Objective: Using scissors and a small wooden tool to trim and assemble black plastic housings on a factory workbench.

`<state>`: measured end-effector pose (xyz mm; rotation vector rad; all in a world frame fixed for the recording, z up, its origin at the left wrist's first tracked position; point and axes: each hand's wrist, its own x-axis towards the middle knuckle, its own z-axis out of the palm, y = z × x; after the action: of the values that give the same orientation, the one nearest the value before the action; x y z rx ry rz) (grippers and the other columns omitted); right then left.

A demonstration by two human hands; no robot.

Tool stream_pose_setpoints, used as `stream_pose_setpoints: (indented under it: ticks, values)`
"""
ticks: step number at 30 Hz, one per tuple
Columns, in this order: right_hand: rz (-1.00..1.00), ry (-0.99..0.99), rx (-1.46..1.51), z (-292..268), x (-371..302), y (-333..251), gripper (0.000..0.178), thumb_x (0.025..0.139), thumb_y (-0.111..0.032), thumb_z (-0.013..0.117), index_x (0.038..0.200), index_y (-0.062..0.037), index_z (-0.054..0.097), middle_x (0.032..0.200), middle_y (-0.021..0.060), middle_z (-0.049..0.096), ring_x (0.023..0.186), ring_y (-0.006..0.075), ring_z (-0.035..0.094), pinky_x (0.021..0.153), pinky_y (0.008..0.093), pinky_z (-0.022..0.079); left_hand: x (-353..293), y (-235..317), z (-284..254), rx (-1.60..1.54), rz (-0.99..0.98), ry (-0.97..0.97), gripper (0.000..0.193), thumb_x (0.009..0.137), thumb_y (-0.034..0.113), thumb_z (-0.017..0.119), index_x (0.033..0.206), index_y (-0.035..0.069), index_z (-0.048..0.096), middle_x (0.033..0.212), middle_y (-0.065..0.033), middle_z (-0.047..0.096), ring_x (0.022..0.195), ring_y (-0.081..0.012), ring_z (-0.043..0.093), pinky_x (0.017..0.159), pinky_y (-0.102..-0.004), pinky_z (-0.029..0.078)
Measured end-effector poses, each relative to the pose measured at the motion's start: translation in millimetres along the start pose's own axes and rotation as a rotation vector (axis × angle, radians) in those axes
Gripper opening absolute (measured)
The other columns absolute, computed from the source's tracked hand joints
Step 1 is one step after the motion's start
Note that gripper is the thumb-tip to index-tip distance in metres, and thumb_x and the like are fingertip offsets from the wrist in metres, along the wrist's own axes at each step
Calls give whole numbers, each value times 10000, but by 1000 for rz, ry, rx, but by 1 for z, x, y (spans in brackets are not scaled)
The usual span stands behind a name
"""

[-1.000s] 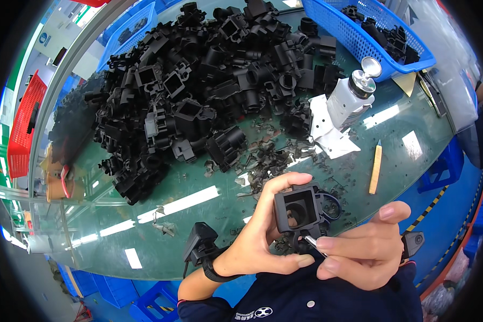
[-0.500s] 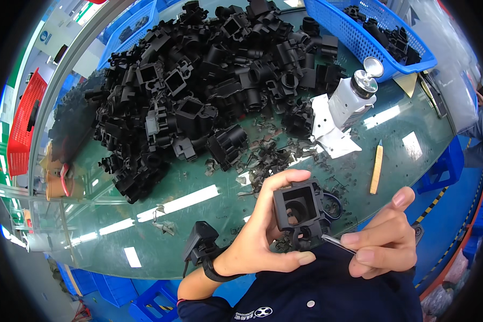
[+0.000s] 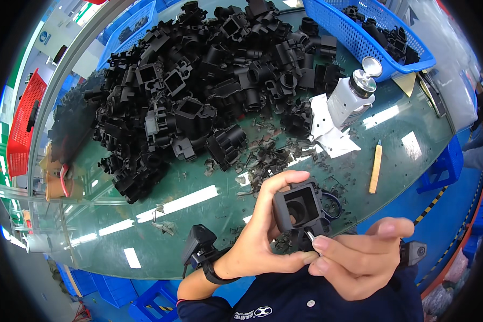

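My left hand [image 3: 263, 236] wraps round a black moulded plastic housing [image 3: 278, 212], thumb below and index finger along its top. The housing's square opening faces up toward me, with a round bore inside. Pinched between the thumb and fingers of my right hand [image 3: 359, 257] is a slim silver metal tool [image 3: 310, 235]. Its tip meets the small lower lug of the housing; whether it goes into a hole there I cannot tell. My fingers hide the rest of the tool.
A large heap of black plastic housings [image 3: 198, 102] covers the far table. Black trimmings [image 3: 268, 155] lie before it. Rightward are a white pump bottle [image 3: 351, 102] on white paper [image 3: 330, 142], a wooden-handled knife [image 3: 375, 169] and a blue basket [image 3: 354, 40]. Behind my hands lies a dark ring [image 3: 333, 206].
My right hand has moved left, bringing the tool's tip from the lug's right side to its middle. The housing has tilted slightly in my left hand.
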<state>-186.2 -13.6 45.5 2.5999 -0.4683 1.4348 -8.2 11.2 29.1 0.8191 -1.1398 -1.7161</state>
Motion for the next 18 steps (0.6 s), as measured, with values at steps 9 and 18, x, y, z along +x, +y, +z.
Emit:
stream_pose_setpoints:
  ticks: [9,18]
  values:
    - [187,140,285,-4,-15,8,169,814,-285,620,883,-146,551,800,30,656,528,42,495,879,339,221,1,1,0,-25,-6,2,901,611,-25,705,1337,89,185,1218,-72,314,1144,-162,393,945,-314,370]
    - [150,4,216,-5,-9,2,174,778,-254,651,894,-152,573,831,35,659,557,49,550,914,336,196,1,0,1,49,55,13,902,603,-31,704,1332,85,186,1224,-90,319,1152,-181,400,931,-326,383]
